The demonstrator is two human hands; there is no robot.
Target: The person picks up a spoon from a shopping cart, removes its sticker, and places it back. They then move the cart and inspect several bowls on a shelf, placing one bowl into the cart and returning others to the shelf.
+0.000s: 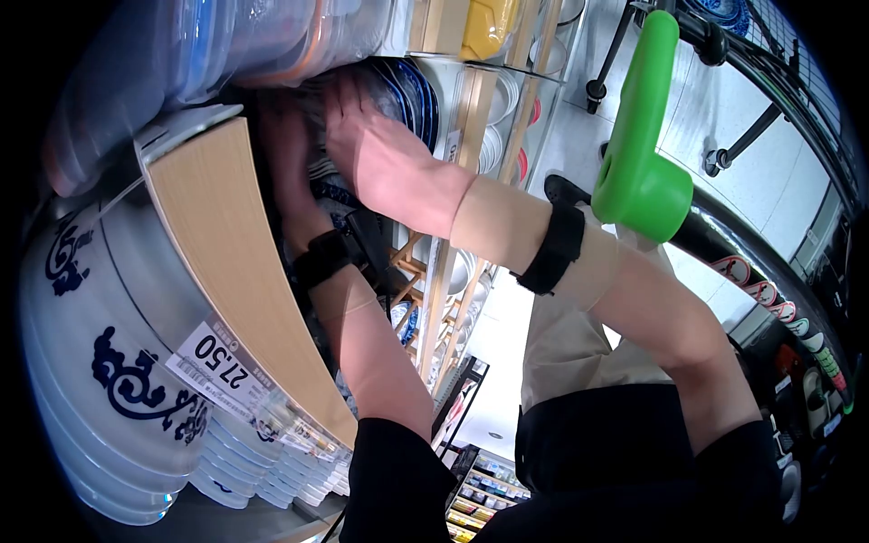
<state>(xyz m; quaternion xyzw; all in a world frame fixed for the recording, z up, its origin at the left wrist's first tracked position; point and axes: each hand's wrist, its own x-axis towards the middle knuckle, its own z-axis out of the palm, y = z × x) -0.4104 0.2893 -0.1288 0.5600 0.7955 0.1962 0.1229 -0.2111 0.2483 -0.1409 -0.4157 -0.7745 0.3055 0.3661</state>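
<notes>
item: left forearm point(376, 362), bare, black band point(321, 260) at the wrist. item: right forearm point(516, 226), beige sleeve under a black strap point(552, 249). item: white bowls point(118, 362) with dark blue scrollwork, stacked at my left beneath a wood-faced shelf edge point(217, 235); price label point(219, 364) on its front, reading 27.50. item: green handle point(641, 145), upper right, beside a dark cart frame point(769, 81). item: right hand point(362, 136), back toward me, fingers extended and close together over the dishes; i cannot tell whether it grips. item: left hand point(288, 149), just beside it in shadow, blurred, fingers partly hidden; i cannot tell whether it is open or closed. item: blue-patterned dishes point(412, 100), stacked on the shelf, beside and partly under the right hand. item: clear plastic containers point(244, 45), above the wood-faced edge. item, farther off: white dishes point(493, 145) on neighbouring shelves. item, farthest: pale tiled floor point(751, 163) and a lit display rack point(484, 493) with small goods.
</notes>
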